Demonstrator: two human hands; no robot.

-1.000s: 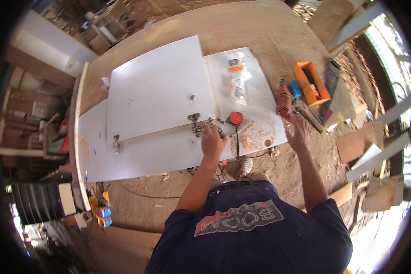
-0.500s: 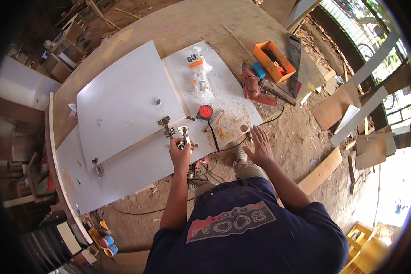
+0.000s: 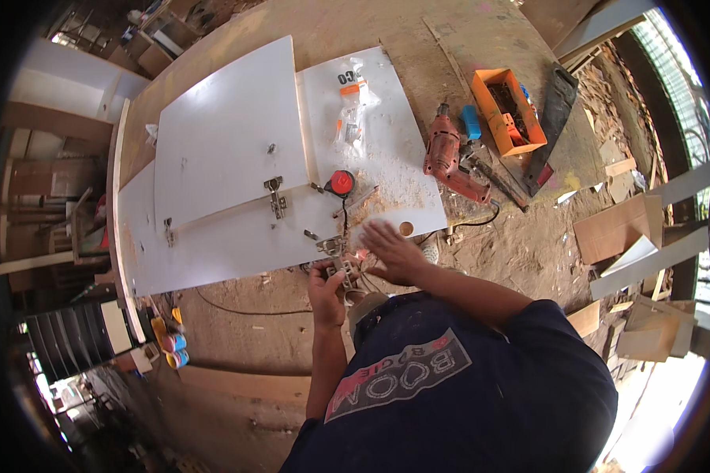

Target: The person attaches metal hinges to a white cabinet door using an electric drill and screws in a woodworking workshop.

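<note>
The left hand (image 3: 325,296) has thumb and fingers closed on a metal hinge (image 3: 345,272), held just off the near edge of the lower panel (image 3: 225,256). The right hand (image 3: 394,254) is palm down, its fingers stretched out and close together, with nothing seen in its grip; what lies beneath it is hidden.

A second hinge (image 3: 329,246) sits at that edge, just beyond the left hand. Shavings (image 3: 360,214) lie in front of the right fingers, near a round hole (image 3: 405,229). Farther in, a red tape (image 3: 341,183) rests on the lower panel, its black strap trailing toward the hands. The upper panel (image 3: 221,134) covers much of the lower one and bears two more hinges along its near side. A plastic packet (image 3: 349,118) lies beyond the tape. To the right, a drill (image 3: 450,162), a hammer (image 3: 498,180), a blue block (image 3: 470,122), an orange box (image 3: 489,98) and a saw (image 3: 556,114) crowd together.
</note>
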